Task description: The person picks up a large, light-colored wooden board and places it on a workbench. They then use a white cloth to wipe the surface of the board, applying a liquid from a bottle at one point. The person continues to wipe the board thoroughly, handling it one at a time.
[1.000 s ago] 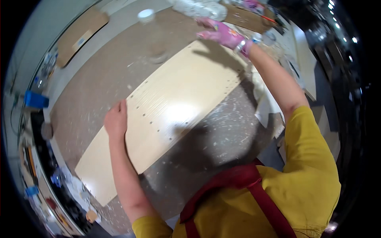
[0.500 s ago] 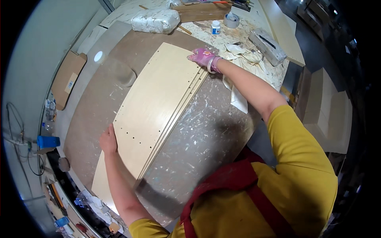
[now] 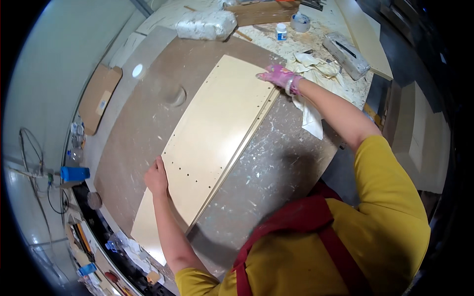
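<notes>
A stack of pale wooden panels (image 3: 212,123) lies slantwise on the brown worktable (image 3: 276,163). The top panel has rows of small drilled holes near its ends. Along its right long side, the edges of panels beneath show in narrow steps. My bare left hand (image 3: 156,176) grips the stack's left edge near the closer end, its fingertips partly hidden. On the far right corner, my right hand (image 3: 281,79) in a pink patterned glove is closed over the panel's edge, thumb on top. Another pale panel part (image 3: 148,227) sticks out below my left forearm.
Past the stack are a plastic-wrapped bundle (image 3: 207,25), a small white bottle (image 3: 281,32) and a roll of tape (image 3: 299,22). To the right lie crumpled cloth (image 3: 316,69) and a wrapped grey block (image 3: 345,55). Cardboard (image 3: 98,98) leans at the left.
The top panel has moved sideways over the stack, so the stepped edges on its right look narrower. Both hands stay on the panel. The whole view has shifted slightly.
</notes>
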`<action>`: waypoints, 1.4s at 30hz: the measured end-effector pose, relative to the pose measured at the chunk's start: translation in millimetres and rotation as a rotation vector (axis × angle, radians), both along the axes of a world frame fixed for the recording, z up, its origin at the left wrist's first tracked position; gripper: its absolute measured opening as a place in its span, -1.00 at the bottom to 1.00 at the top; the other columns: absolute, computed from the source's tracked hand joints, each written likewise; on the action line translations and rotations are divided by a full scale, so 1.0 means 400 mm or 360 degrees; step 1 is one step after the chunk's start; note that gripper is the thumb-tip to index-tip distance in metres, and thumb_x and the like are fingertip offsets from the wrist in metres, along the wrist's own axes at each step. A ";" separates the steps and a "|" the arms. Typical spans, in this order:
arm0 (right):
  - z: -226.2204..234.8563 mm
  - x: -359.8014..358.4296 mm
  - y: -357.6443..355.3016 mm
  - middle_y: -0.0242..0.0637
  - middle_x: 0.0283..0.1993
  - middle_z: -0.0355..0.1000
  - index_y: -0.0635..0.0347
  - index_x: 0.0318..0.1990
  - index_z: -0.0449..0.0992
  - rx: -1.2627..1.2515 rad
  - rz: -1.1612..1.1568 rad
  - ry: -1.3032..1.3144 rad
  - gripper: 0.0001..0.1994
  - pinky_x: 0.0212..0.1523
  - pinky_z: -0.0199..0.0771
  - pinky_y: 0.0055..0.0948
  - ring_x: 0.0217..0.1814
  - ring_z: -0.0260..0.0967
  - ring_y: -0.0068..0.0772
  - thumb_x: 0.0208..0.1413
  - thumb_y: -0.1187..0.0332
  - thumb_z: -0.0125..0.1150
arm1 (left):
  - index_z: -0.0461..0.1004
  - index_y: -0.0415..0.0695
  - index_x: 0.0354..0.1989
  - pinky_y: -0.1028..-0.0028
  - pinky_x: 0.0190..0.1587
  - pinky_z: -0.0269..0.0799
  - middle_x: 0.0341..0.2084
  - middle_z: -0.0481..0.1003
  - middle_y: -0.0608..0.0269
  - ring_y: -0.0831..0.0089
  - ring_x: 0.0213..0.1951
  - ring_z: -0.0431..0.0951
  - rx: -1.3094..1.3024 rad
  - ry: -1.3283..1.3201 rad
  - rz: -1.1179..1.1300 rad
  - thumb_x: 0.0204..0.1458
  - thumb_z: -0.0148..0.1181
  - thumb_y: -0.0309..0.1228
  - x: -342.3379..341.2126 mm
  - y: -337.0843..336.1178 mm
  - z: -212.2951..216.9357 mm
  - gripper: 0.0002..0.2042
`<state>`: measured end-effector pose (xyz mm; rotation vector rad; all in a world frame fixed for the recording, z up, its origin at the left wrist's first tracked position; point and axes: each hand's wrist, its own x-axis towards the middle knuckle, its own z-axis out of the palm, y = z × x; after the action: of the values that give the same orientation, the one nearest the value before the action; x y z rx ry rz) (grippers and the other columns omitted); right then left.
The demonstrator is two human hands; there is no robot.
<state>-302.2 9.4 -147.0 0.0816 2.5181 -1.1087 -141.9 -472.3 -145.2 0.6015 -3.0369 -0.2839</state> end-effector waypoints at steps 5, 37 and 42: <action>0.017 0.043 0.020 0.04 0.25 0.28 0.38 0.28 0.21 -0.0170 0.0000 -0.0176 -0.13 0.26 0.23 -0.31 0.28 0.25 -0.10 0.04 -0.20 0.19 | 0.57 -0.09 -0.10 0.10 -0.05 0.41 -0.24 0.55 -0.12 -0.12 -0.13 0.52 0.0098 -0.0036 0.0030 0.23 -0.23 0.05 0.029 0.016 -0.006 -0.48; -0.015 0.252 -0.681 -0.17 0.07 0.41 -0.01 0.04 0.46 -0.0921 0.1303 0.1229 -0.66 0.12 0.32 -0.05 0.14 0.36 -0.09 0.13 0.17 0.04 | 0.19 -0.05 0.31 0.06 0.31 -0.06 0.29 0.20 0.13 0.10 0.34 0.09 -0.0201 0.0210 0.0045 0.25 -0.13 -0.23 0.370 -0.144 -0.019 -0.54; -0.001 -0.185 -0.190 -0.25 -0.27 0.52 0.11 -0.16 0.53 -0.0931 -0.0273 0.0105 -0.75 -0.30 0.54 -0.34 -0.38 0.47 -0.37 0.24 0.19 -0.02 | 0.19 -0.06 0.31 0.06 0.32 -0.08 0.29 0.19 0.12 0.10 0.35 0.07 -0.0223 0.0202 0.0077 0.24 -0.11 -0.23 0.369 -0.138 -0.019 -0.53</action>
<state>-376.2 -66.4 -147.3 0.1016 2.1666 -1.8957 5.8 -527.5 -152.9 0.6211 -2.8859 -0.1020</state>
